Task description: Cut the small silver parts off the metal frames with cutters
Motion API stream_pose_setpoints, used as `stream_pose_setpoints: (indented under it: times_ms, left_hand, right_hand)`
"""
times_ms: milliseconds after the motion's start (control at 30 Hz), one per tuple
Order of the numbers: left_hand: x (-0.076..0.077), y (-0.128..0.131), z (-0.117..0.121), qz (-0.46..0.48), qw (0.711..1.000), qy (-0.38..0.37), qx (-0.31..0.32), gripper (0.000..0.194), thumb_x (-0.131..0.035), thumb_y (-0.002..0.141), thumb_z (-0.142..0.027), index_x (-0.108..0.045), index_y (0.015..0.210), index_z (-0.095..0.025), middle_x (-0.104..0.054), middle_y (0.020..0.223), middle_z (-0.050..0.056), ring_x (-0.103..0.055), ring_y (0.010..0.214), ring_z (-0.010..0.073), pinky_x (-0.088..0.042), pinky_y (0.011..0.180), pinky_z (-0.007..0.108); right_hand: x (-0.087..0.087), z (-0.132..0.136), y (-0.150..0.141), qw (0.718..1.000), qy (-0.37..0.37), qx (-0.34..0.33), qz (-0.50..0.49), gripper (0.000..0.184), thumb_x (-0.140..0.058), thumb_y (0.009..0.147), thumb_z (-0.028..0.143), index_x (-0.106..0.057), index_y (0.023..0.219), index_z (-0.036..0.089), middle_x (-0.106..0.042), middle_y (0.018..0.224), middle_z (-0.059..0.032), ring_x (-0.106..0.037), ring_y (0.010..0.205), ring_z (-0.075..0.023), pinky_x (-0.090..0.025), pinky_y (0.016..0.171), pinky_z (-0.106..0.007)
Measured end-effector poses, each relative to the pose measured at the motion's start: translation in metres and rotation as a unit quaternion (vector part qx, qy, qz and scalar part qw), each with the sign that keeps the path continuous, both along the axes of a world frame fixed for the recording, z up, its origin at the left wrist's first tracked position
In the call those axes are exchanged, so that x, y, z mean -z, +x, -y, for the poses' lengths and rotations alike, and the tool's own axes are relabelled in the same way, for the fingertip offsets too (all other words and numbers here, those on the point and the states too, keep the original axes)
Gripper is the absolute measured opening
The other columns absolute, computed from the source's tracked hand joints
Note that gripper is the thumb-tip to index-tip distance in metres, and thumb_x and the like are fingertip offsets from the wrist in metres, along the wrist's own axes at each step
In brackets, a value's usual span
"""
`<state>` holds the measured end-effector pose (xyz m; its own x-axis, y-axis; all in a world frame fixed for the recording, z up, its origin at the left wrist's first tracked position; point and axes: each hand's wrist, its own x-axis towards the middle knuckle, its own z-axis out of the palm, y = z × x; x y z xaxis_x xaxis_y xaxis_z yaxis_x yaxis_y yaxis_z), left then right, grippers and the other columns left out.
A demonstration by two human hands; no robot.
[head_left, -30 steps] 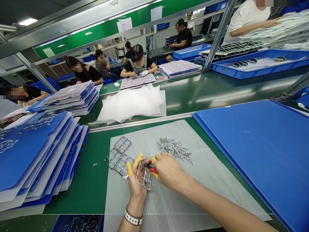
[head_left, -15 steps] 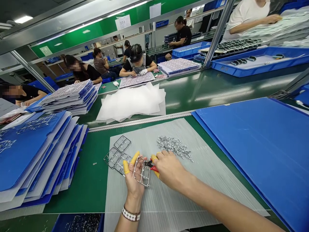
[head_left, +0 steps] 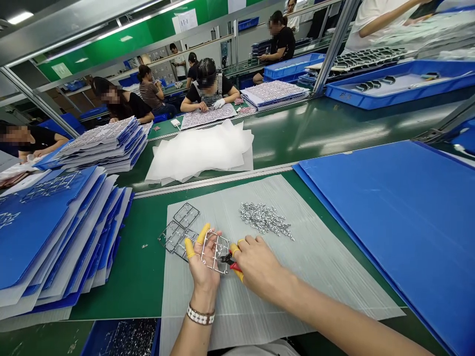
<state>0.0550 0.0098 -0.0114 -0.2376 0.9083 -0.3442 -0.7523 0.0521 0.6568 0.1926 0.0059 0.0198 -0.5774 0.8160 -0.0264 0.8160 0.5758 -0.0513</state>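
- Left hand (head_left: 204, 271): palm up, grasping the silvery frame (head_left: 215, 251) across its fingers; thumb stands off it, so the hold looks light.
- Right hand (head_left: 258, 265): clenched round red-handled cutters (head_left: 226, 258), blades at the frame's right side. Whether they touch it, can't tell.
- Frame is tilted above the plastic sheet (head_left: 297, 282), clear of the counter (head_left: 118, 277).
- Risk: blade slips into left fingers, which sit right behind the bars. Cause: bad angle, frame twisting under load.
- Risk: bar bends or the wrong spot gets nipped. Cause: weak support, hand hiding the cut.
- Risk: cut bits fly into the loose parts pile (head_left: 263, 217) just beyond.
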Motion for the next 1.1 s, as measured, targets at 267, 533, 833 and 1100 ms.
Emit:
stream_pose_setpoints:
  times_ms: [267,533,833,1100]
  left_hand:
    - [0.003,0.002,0.0,-0.045,0.999,-0.01,-0.023,0.054,-0.044,0.08,-0.061,-0.07,0.1,-0.017,-0.068,0.097,0.01,-0.063,0.095,0.0236,-0.046,0.08,0.031]
    - [0.002,-0.001,-0.001,-0.027,0.999,0.012,-0.024,0.055,-0.042,0.082,-0.06,-0.07,0.1,-0.016,-0.069,0.093,0.01,-0.063,0.094,0.0229,-0.045,0.083,0.031]
    - [-0.002,-0.003,-0.002,0.056,0.998,0.002,0.011,0.055,-0.038,0.085,-0.056,-0.069,0.1,-0.014,-0.069,0.095,0.011,-0.064,0.093,0.0258,-0.048,0.076,0.032]
    - [-0.001,0.002,0.0,0.007,1.0,0.008,0.006,0.054,-0.042,0.082,-0.059,-0.07,0.099,-0.016,-0.069,0.095,0.01,-0.064,0.093,0.0244,-0.045,0.083,0.032]
  right_hand:
    - [-0.001,0.001,-0.004,1.0,0.009,0.0,-0.002,0.007,-0.058,0.076,0.019,-0.061,0.081,0.016,-0.062,0.079,-0.0117,-0.055,0.078,-0.0263,-0.036,0.065,-0.036]
    - [-0.001,-0.003,-0.002,1.0,0.01,0.001,0.012,0.004,-0.059,0.077,0.017,-0.061,0.08,0.015,-0.061,0.076,-0.011,-0.057,0.074,-0.0266,-0.037,0.061,-0.036]
    - [-0.012,-0.021,0.011,0.998,-0.002,0.059,-0.01,0.016,-0.057,0.081,0.029,-0.061,0.089,0.016,-0.064,0.084,-0.0104,-0.057,0.085,-0.0285,-0.037,0.068,-0.037]
    - [-0.007,-0.02,0.005,0.999,0.005,0.051,-0.007,0.013,-0.057,0.08,0.023,-0.063,0.088,0.015,-0.063,0.082,-0.0113,-0.057,0.084,-0.0285,-0.037,0.068,-0.038]
